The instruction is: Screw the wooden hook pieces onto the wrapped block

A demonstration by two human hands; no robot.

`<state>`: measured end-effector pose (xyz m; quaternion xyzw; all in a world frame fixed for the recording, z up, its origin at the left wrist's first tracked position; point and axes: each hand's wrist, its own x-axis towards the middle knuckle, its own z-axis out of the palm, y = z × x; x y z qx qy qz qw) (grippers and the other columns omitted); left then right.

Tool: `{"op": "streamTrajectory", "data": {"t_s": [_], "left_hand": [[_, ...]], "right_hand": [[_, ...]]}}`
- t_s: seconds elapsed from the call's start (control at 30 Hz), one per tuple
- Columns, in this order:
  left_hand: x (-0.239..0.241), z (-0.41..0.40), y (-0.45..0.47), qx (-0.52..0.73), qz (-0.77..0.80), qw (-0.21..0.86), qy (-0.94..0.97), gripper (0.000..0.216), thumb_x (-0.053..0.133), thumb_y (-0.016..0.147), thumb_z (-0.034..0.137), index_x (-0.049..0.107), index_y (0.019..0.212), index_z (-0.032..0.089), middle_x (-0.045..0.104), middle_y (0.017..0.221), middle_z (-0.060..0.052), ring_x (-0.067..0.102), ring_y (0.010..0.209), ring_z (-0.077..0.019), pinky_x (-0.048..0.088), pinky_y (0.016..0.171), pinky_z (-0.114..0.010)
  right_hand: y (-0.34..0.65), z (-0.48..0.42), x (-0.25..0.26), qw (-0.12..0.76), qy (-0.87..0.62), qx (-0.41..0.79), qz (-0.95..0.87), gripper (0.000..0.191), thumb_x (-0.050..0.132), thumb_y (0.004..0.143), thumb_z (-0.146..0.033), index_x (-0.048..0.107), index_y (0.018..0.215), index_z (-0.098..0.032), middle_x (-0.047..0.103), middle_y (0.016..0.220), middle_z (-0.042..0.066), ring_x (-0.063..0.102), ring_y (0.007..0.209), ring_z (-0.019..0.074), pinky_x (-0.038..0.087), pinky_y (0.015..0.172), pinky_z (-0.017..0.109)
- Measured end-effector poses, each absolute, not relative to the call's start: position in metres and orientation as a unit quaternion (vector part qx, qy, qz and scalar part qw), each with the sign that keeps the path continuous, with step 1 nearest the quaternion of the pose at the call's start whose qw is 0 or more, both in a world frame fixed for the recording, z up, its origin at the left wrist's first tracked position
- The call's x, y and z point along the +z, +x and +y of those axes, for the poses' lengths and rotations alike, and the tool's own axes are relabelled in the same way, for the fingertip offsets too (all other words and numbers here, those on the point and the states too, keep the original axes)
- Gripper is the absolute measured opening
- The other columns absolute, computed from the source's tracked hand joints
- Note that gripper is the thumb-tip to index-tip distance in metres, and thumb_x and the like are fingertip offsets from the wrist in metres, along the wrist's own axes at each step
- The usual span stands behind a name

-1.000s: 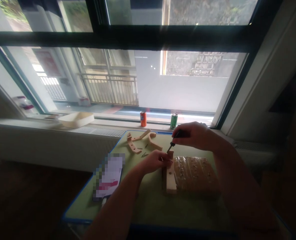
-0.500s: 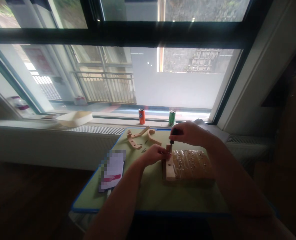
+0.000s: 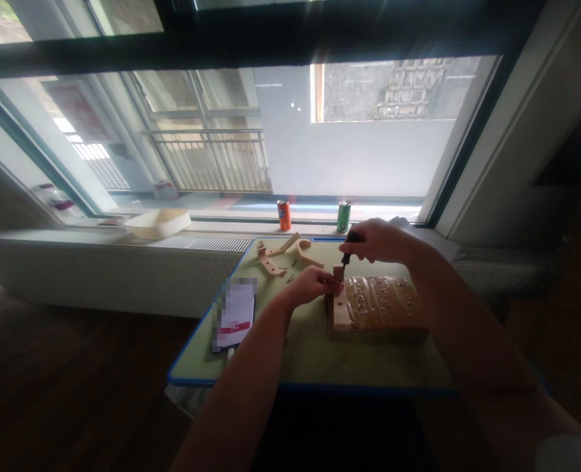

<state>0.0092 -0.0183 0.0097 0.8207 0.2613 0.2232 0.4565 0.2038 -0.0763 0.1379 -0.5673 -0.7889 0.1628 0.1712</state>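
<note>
My right hand (image 3: pixel 378 240) is closed round the dark handle of a small screwdriver (image 3: pixel 347 255), whose tip points down onto the top of a pale wooden piece (image 3: pixel 340 308). My left hand (image 3: pixel 312 283) pinches the upper end of that piece from the left. The wooden piece leans against a plastic-wrapped wooden board (image 3: pixel 386 307) with several holes, lying on the green table (image 3: pixel 300 354).
Curved wooden parts (image 3: pixel 285 254) and small screws (image 3: pixel 288 275) lie at the table's far left. A pixelated booklet (image 3: pixel 234 313) sits at the left edge. An orange can (image 3: pixel 283 215), a green can (image 3: pixel 343 217) and a cream tray (image 3: pixel 157 223) stand on the windowsill.
The view has tilted and shifted, so the table sits higher and further right in the picture. The screwdriver has gone from slanted to nearly upright on the piece. Both hands keep their hold.
</note>
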Motion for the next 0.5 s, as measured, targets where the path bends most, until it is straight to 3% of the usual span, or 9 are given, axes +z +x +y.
{"op": "streamTrajectory", "data": {"t_s": [0.17, 0.33, 0.5], "left_hand": [[0.01, -0.019, 0.01, 0.225, 0.264, 0.462, 0.816, 0.033, 0.066, 0.071, 0.038, 0.071, 0.092, 0.013, 0.069, 0.086, -0.008, 0.061, 0.077, -0.0169, 0.047, 0.073, -0.028], [0.01, -0.021, 0.011, 0.224, 0.275, 0.463, 0.812, 0.032, 0.065, 0.072, 0.037, 0.071, 0.093, 0.014, 0.069, 0.085, -0.007, 0.061, 0.076, -0.0168, 0.048, 0.072, -0.028], [0.012, -0.022, 0.011, 0.225, 0.274, 0.468, 0.809, 0.029, 0.065, 0.072, 0.035, 0.071, 0.091, 0.014, 0.07, 0.086, -0.007, 0.062, 0.077, -0.0163, 0.048, 0.073, -0.028]], "right_hand": [[0.202, -0.072, 0.135, 0.172, -0.587, 0.071, -0.788, 0.047, 0.052, 0.074, -0.06, 0.064, 0.076, -0.015, 0.061, 0.062, 0.003, 0.051, 0.05, 0.0105, 0.035, 0.048, 0.025], [0.195, -0.074, 0.131, 0.223, -0.542, 0.033, -0.81, 0.038, 0.058, 0.078, -0.045, 0.06, 0.107, -0.02, 0.066, 0.081, 0.004, 0.056, 0.062, 0.0128, 0.038, 0.054, 0.025], [0.194, -0.084, 0.135, 0.202, -0.535, 0.009, -0.82, 0.039, 0.039, 0.09, -0.04, 0.057, 0.117, -0.019, 0.067, 0.09, 0.009, 0.058, 0.068, 0.015, 0.04, 0.06, 0.027]]}}
